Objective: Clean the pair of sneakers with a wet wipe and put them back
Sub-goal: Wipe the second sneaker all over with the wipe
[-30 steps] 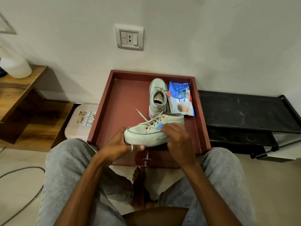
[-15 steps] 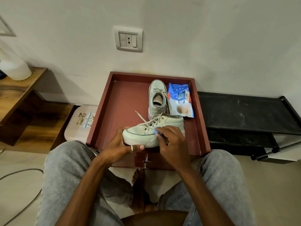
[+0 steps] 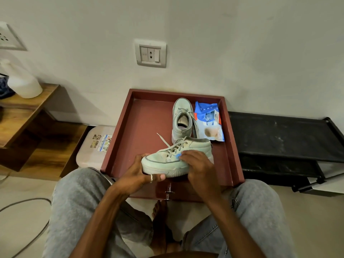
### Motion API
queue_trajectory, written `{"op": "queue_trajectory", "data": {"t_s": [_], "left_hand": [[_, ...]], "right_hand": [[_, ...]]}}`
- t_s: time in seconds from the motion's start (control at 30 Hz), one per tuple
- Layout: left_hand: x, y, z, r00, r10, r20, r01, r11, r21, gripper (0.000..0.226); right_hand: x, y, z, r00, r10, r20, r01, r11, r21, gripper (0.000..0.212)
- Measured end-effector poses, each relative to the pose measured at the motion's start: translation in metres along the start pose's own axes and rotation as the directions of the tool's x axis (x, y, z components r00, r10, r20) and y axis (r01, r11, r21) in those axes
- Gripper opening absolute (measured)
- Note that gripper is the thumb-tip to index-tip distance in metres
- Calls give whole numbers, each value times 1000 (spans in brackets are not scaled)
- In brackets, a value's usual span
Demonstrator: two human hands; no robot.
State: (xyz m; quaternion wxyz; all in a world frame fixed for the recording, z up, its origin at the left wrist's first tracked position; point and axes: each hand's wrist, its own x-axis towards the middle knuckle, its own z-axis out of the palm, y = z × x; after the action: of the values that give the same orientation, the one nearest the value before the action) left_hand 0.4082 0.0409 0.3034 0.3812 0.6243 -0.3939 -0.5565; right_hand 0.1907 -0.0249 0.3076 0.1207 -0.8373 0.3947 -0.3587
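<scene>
A pale green sneaker [image 3: 163,161] lies sideways, toe to the left, over the front of a dark red tray [image 3: 141,127]. My left hand [image 3: 136,174] grips its toe and sole from below. My right hand [image 3: 200,167] presses a small blue wet wipe [image 3: 178,155] against the sneaker's side, near the laces. The second sneaker [image 3: 182,117] stands upright at the back of the tray, heel toward me. A blue wet wipe packet [image 3: 208,121] lies to its right, flap lifted.
A black low rack [image 3: 283,138] stands right of the tray. A beige plastic box [image 3: 93,148] sits to its left, beside a wooden shelf [image 3: 24,112] with a white bottle [image 3: 24,84]. A cable [image 3: 24,203] runs on the floor at left. My knees flank the tray.
My right hand with the wipe slid left along the sneaker's side, then back right a little. The left hand keeps its grip on the toe. My head tilted up a little.
</scene>
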Motion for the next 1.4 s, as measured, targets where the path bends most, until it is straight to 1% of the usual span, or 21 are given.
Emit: {"op": "queue_trajectory", "data": {"t_s": [0.1, 0.17, 0.23, 0.33, 0.4, 0.47, 0.53, 0.6, 0.67, 0.73, 0.8, 0.87, 0.9, 0.97, 1.03, 1.07, 1.13, 1.23, 1.3, 1.33, 1.4], "left_hand": [[0, -2, 0, 1000, -20, -21, 19, 999, -42, 74], [1, -5, 0, 999, -34, -22, 32, 996, -84, 78], [3, -9, -3, 998, -50, -23, 47, 992, -114, 84], [3, -11, -3, 998, -58, -15, 55, 991, -118, 84], [3, -10, -2, 998, -54, -17, 52, 993, -108, 79], [3, -11, -3, 998, -56, -7, 54, 992, -114, 82], [5, -14, -5, 998, -69, 5, 69, 987, -146, 98], [6, -16, -6, 997, -76, 8, 76, 984, -164, 110], [8, -18, -7, 997, -77, 19, 79, 982, -174, 113], [10, -21, -8, 998, -65, 18, 67, 980, -187, 119], [11, -22, -8, 999, -46, 13, 47, 981, -189, 121], [12, -23, -7, 999, -34, 8, 34, 982, -186, 119], [13, -24, -7, 1000, -27, 7, 28, 982, -185, 117], [14, -28, -8, 1000, -26, 12, 28, 983, -181, 111], [16, -31, -9, 999, -24, 22, 28, 983, -181, 104], [18, -33, -10, 999, -25, 26, 30, 983, -184, 103], [21, -36, -13, 999, -27, 34, 32, 982, -186, 99], [26, -42, -18, 998, -16, 64, 27, 986, -167, 92], [28, -45, -20, 997, -8, 74, 20, 985, -169, 92], [30, -46, -20, 997, -8, 83, 22, 985, -169, 91], [30, -47, -21, 995, -10, 98, 26, 986, -165, 89]], "right_hand": [[12, 25, -12, 976, 178, -127, -179, 984, 9, 37], [12, 34, -17, 944, 267, -192, -270, 963, 10, 35], [9, 29, -13, 959, 221, -177, -229, 973, -21, 38], [2, 4, 1, 999, 38, -17, -40, 995, -92, 42], [5, 2, -1, 998, -20, 51, 26, 994, -109, 41], [14, 20, -9, 999, 19, 43, -14, 992, -127, 41], [23, 44, -17, 991, 131, -7, -130, 982, -138, 38], [26, 59, -21, 965, 247, -87, -253, 965, -70, 37], [21, 53, -16, 960, 253, -116, -260, 964, -50, 38], [13, 33, -6, 988, 136, -73, -142, 985, -97, 39], [8, 15, 5, 999, -25, 21, 27, 992, -127, 35], [12, 17, 6, 996, -72, 56, 79, 986, -144, 31], [17, 24, 3, 999, -33, 29, 37, 990, -135, 31], [24, 42, -2, 990, 135, -51, -138, 987, -78, 34], [26, 54, -9, 937, 318, -142, -314, 948, 49, 31], [26, 56, -11, 916, 364, -172, -352, 931, 95, 31], [23, 48, -12, 929, 328, -173, -320, 945, 71, 31], [12, 25, -6, 997, 75, -31, -78, 994, -79, 31], [12, 24, -6, 998, -17, 58, 24, 991, -133, 32], [15, 32, -7, 999, 8, 43, -2, 992, -130, 33], [21, 48, -11, 981, 184, -61, -187, 982, -33, 30]]}}
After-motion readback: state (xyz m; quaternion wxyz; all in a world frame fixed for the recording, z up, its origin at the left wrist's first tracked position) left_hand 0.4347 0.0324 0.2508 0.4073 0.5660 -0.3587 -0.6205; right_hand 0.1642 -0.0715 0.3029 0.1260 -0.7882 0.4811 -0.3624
